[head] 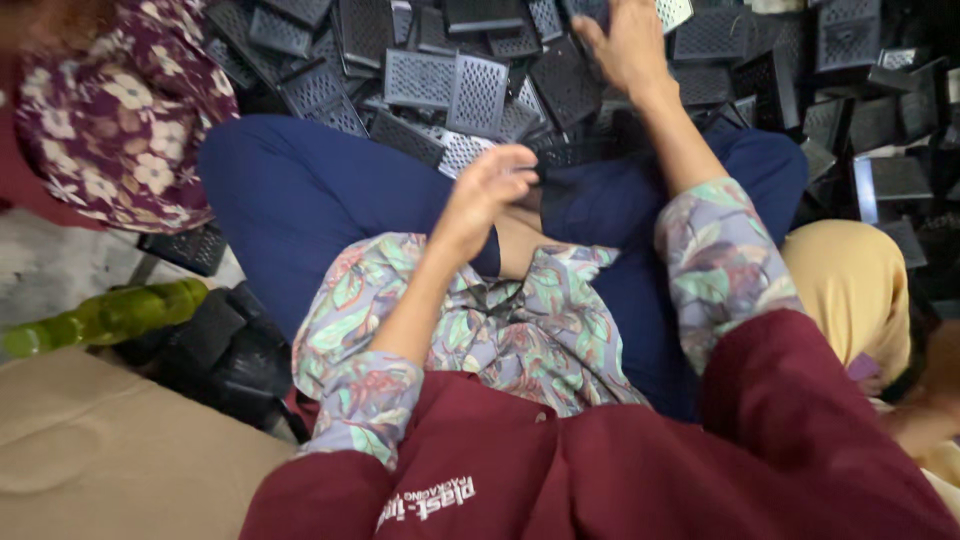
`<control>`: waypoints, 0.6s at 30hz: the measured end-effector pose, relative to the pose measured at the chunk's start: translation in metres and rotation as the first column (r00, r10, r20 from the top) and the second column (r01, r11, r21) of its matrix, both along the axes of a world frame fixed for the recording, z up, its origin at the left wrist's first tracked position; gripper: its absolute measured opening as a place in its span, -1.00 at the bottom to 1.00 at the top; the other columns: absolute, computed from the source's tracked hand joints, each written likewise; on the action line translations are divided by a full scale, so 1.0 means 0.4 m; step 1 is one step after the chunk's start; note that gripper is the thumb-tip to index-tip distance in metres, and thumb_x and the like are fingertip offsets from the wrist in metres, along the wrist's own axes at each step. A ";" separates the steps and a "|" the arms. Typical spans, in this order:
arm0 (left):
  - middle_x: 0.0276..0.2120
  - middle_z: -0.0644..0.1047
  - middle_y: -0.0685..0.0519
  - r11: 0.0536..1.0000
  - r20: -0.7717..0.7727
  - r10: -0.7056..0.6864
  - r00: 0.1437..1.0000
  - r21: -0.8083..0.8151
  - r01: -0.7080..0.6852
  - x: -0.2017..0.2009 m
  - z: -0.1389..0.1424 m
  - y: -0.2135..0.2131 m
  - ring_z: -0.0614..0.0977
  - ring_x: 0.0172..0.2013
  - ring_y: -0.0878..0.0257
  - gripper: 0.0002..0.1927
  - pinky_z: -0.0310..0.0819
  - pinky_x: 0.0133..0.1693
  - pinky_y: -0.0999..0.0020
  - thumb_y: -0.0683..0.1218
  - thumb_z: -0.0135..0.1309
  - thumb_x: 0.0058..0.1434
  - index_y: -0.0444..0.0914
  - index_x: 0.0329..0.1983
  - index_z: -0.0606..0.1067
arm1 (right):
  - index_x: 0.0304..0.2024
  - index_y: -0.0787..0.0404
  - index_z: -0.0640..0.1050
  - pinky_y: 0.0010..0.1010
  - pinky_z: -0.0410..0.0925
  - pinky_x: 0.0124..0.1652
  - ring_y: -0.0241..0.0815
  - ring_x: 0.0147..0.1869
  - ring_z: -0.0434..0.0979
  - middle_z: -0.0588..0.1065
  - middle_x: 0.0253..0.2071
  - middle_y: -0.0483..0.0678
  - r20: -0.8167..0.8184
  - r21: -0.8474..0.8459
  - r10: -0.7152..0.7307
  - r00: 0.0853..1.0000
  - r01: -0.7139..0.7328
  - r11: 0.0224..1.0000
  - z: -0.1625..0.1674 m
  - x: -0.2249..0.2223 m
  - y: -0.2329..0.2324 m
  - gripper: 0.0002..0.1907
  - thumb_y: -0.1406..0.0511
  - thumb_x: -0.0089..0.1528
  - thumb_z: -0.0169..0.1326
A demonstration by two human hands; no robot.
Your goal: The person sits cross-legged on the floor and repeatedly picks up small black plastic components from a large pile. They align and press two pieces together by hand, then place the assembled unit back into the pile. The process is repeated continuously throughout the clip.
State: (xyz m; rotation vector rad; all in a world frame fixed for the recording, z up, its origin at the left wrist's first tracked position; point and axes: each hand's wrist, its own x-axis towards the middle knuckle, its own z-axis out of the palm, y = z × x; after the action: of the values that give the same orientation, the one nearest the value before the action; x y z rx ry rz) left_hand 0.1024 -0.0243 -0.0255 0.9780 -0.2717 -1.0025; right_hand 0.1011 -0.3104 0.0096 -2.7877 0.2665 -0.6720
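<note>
Your right hand (628, 45) stretches forward with fingers spread, palm down on the heap of dark grey perforated plastic pieces (470, 85). It touches the far part of the heap, though you cannot tell whether the fingers have closed on any one piece. Your left hand (487, 190) hovers nearer to you, just short of the heap's near edge, over your lap. Its fingers are loosely curled and blurred by motion, and it seems to hold nothing.

The heap lies on the floor in front of your crossed legs in dark blue trousers (320, 200). The pieces are flat, grid-patterned panels and shallow box shapes, tumbled at all angles, some paler grey. To work well here, it seems wise to settle the right hand on a single loose piece lying on top, rather than one wedged under others, and bring the left hand in to steady it.

No true container shows. Left of the heap, at your side, more black plastic pieces (225, 350) sit stacked on the floor. Beside them lies a green plastic bottle (105, 315) on its side, its contents unclear. Nearer you than the bottle is a flat brown cardboard sheet (110, 450). Far left of the heap sits another person in a maroon floral garment (120, 120). To the heap's right, near your knee, is a tan cloth shape (850, 285).
</note>
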 end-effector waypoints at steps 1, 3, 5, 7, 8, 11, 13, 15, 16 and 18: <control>0.11 0.55 -0.01 0.997 0.087 -0.076 0.993 -0.017 0.078 -0.007 -0.003 -0.007 0.61 0.10 0.18 -0.60 0.46 0.15 0.27 -0.23 0.12 0.30 -0.27 0.21 0.44 | 0.12 0.43 0.52 0.00 0.35 -0.03 0.36 0.07 0.44 0.50 0.01 0.36 -0.058 -0.013 -0.042 0.997 0.042 0.999 -0.021 0.008 -0.017 -0.45 0.17 0.25 0.32; 0.11 0.58 -0.01 0.977 0.217 -0.208 0.954 0.003 0.213 -0.014 -0.002 -0.017 0.61 0.14 0.20 -0.61 0.47 0.21 0.29 -0.20 0.13 0.34 -0.25 0.23 0.45 | 0.22 0.45 0.44 0.04 0.33 -0.07 0.41 0.10 0.38 0.47 0.06 0.40 -0.182 -0.038 -0.122 0.976 0.117 0.992 -0.047 0.010 -0.024 -0.25 0.18 0.09 0.36; 0.13 0.60 -0.02 0.943 0.285 -0.329 0.900 0.055 0.327 -0.022 0.007 -0.020 0.60 0.18 0.24 -0.63 0.48 0.22 0.28 -0.15 0.11 0.39 -0.25 0.25 0.46 | 0.10 0.38 0.50 -0.05 0.37 -0.05 0.33 0.08 0.45 0.51 0.00 0.33 -0.103 -0.097 -0.118 0.988 0.108 0.989 -0.031 0.009 -0.016 -0.33 0.15 0.07 0.40; 0.07 0.60 -0.06 0.987 0.300 -0.163 0.940 0.054 0.153 -0.017 0.022 -0.016 0.61 0.10 0.20 -0.62 0.49 0.19 0.26 -0.11 0.12 0.42 -0.27 0.28 0.46 | 0.03 0.33 0.52 -0.17 0.42 -0.04 0.18 0.03 0.53 0.56 -0.07 0.23 -0.112 0.086 -0.173 0.978 0.183 0.979 -0.001 -0.003 0.000 -0.42 0.11 0.13 0.41; 0.05 0.60 -0.09 0.997 0.311 -0.077 0.947 0.054 0.064 -0.007 0.030 -0.011 0.62 0.07 0.18 -0.61 0.50 0.17 0.25 -0.10 0.12 0.44 -0.28 0.29 0.46 | 0.02 0.32 0.52 -0.24 0.44 -0.04 0.08 -0.02 0.58 0.59 -0.10 0.15 -0.165 0.298 -0.219 0.962 0.260 0.918 0.015 -0.010 0.011 -0.46 0.09 0.21 0.39; 0.17 0.53 -0.05 0.962 -0.041 0.263 0.964 -0.068 -0.265 0.032 0.056 0.009 0.56 0.13 0.22 -0.49 0.42 0.17 0.26 0.01 0.04 0.43 -0.23 0.38 0.30 | 0.20 0.22 0.51 -0.46 0.26 -0.29 -0.28 -0.27 0.32 0.45 -0.21 -0.13 -0.066 0.964 -0.001 0.998 0.064 0.260 0.079 -0.046 0.085 -0.52 0.17 0.29 0.21; 0.16 0.55 -0.06 0.930 -0.380 0.269 0.885 -0.135 -0.341 0.053 0.069 0.018 0.60 0.13 0.17 -0.43 0.49 0.18 0.20 0.13 -0.07 0.44 -0.28 0.38 0.31 | 0.27 0.22 0.47 -0.47 0.41 -0.09 -0.27 -0.08 0.53 0.56 -0.07 -0.09 -0.093 0.996 0.233 0.968 0.093 0.014 0.111 -0.082 0.155 -0.51 0.12 0.36 0.07; 0.14 0.56 -0.09 0.907 -0.525 0.226 0.821 -0.194 -0.374 0.065 0.079 0.017 0.63 0.11 0.10 -0.39 0.55 0.15 0.10 0.20 -0.12 0.44 -0.30 0.36 0.32 | 0.26 0.22 0.46 -0.42 0.47 0.01 -0.21 0.02 0.62 0.60 0.01 -0.03 -0.064 0.978 0.279 0.958 0.004 0.211 0.122 -0.085 0.176 -0.55 0.15 0.39 0.04; 0.13 0.56 -0.12 0.904 -0.519 0.206 0.829 -0.223 -0.364 0.065 0.084 0.014 0.63 0.09 0.07 -0.40 0.57 0.12 0.04 0.20 -0.11 0.43 -0.30 0.34 0.32 | 0.21 0.22 0.47 -0.38 0.45 0.01 -0.16 0.03 0.60 0.58 0.01 0.01 -0.024 0.857 0.223 0.974 -0.095 0.507 0.115 -0.082 0.177 -0.61 0.21 0.38 0.07; 0.09 0.55 -0.17 0.896 -0.511 0.189 0.839 -0.260 -0.360 0.060 0.091 0.007 0.64 0.04 0.01 -0.41 0.60 0.08 -0.04 0.22 -0.12 0.47 -0.31 0.31 0.32 | 0.20 0.25 0.46 -0.33 0.43 -0.02 -0.06 0.00 0.58 0.57 0.00 0.08 0.047 0.402 0.123 0.991 -0.131 0.906 0.079 -0.078 0.163 -0.55 0.24 0.30 0.19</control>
State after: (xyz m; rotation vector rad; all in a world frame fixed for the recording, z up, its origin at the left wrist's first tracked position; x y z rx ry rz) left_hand 0.1264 -0.0214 0.0110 0.4071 0.1068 -0.8535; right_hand 0.0697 -0.2451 0.0412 -2.3763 0.1913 -0.5416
